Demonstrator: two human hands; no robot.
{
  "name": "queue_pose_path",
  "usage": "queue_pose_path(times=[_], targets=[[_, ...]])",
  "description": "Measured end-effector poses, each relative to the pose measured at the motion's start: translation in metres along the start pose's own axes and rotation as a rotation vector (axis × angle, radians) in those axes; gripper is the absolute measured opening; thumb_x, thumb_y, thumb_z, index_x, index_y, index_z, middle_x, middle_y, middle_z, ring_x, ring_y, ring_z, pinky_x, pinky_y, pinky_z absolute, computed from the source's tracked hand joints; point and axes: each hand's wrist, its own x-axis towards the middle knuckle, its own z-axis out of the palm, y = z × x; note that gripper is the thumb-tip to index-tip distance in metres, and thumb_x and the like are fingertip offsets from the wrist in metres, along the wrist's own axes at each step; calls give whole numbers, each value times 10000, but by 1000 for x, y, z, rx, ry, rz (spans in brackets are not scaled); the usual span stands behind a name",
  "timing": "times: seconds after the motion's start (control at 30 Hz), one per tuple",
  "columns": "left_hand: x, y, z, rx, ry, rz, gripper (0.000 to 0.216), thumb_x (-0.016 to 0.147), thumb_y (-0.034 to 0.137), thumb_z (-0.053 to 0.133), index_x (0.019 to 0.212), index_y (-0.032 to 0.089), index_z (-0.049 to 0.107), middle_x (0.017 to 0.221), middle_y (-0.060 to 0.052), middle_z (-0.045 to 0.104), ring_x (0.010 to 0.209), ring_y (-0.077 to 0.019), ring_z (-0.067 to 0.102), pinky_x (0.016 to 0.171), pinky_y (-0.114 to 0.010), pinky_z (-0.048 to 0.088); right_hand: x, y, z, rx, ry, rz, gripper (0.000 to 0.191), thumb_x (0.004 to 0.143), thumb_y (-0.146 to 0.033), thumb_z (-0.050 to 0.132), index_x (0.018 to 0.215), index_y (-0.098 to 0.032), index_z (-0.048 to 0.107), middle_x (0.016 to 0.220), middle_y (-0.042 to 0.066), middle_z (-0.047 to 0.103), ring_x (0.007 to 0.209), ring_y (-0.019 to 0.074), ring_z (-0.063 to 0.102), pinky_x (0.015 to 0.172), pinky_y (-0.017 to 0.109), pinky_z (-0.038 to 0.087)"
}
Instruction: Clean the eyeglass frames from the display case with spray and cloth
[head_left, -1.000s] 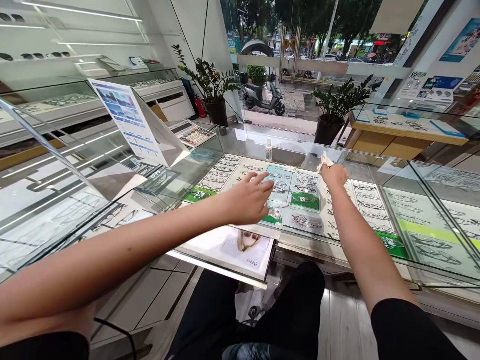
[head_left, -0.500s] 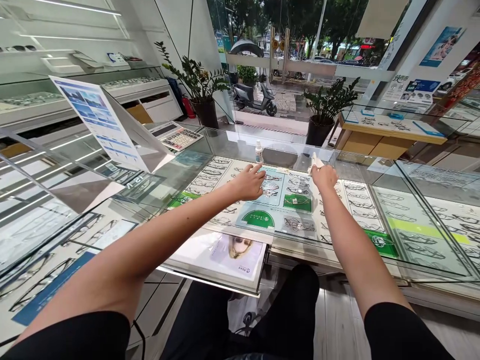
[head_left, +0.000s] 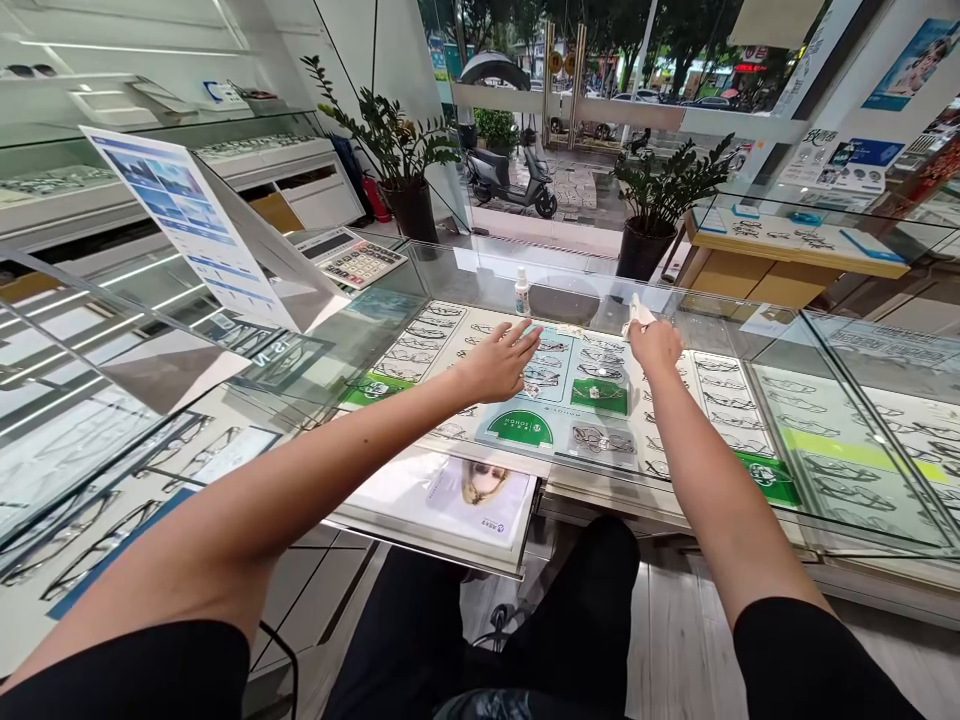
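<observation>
Both my arms reach out over a glass display counter (head_left: 750,340) with rows of eyeglass frames under the glass. My left hand (head_left: 501,360) lies flat on the glass, fingers stretched out and apart, holding nothing. Just beyond its fingertips stands a small white spray bottle (head_left: 522,291). My right hand (head_left: 655,343) is closed around a white cloth (head_left: 636,312) pressed onto the glass to the right of the bottle. A teal tray (head_left: 559,368) of frames sits under the glass between my hands.
A tilted sign stand (head_left: 196,232) and a calculator (head_left: 352,259) stand on the counter at the left. A brochure (head_left: 457,495) lies on a pulled-out shelf near my knees. Potted plants (head_left: 401,160) and a glass shopfront with a scooter (head_left: 510,175) are behind the counter.
My left hand has slid forward along the glass from the middle of the teal tray toward the spray bottle and flattened out. My right hand with the cloth has stayed in about the same place.
</observation>
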Motion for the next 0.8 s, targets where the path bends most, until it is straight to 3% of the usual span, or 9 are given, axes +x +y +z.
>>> queue_pose_path(times=[0.33,0.47,0.57,0.63,0.67,0.73,0.8], targets=[[8,-2,-3,25,-42,-50,765,1065,340,431,1745,4,333,1849,-217,215,1737,-401,152,1382,-583,180,0,-1,1,-15,4,-5,602,1085,-502,418,1269,-51,773,1423,282,659,1335,463,584,1153,591,427],[-6,14,-30,53,-68,-112,882,997,380,579,1736,-26,318,1850,-253,168,1734,-432,135,1377,-592,198,5,2,7,-5,14,-3,582,1075,-508,438,1236,-59,771,1381,282,654,1321,467,581,1143,608,421],[-27,40,-69,35,7,-147,746,991,332,601,1642,-13,482,1805,-290,296,1685,-456,278,1330,-591,288,9,5,11,22,45,-16,549,1060,-510,458,1174,-74,774,1331,280,658,1298,471,578,1128,625,422],[-44,61,-95,-81,-35,-47,487,1020,369,580,1371,59,713,1543,-275,634,1444,-432,589,1179,-546,459,11,7,13,39,60,-16,515,1049,-507,486,1139,-86,769,1310,278,663,1282,470,580,1121,635,426],[-52,71,-105,-190,-135,28,368,1011,372,594,1213,117,764,1312,-215,762,1221,-375,710,1026,-480,537,12,8,14,47,64,-13,491,1044,-503,504,1120,-94,765,1307,275,665,1275,467,582,1119,640,429],[-68,90,-113,-452,-366,170,176,975,334,627,965,208,751,954,-80,796,844,-255,723,707,-358,511,14,10,15,65,73,-3,415,1027,-483,552,1075,-122,750,1300,260,671,1251,450,591,1112,644,438],[-79,104,-101,-653,-553,252,127,910,272,665,788,235,666,753,-8,726,636,-194,614,533,-326,369,15,11,15,93,96,5,298,995,-430,612,1028,-156,726,1267,227,687,1209,420,603,1094,638,453]])
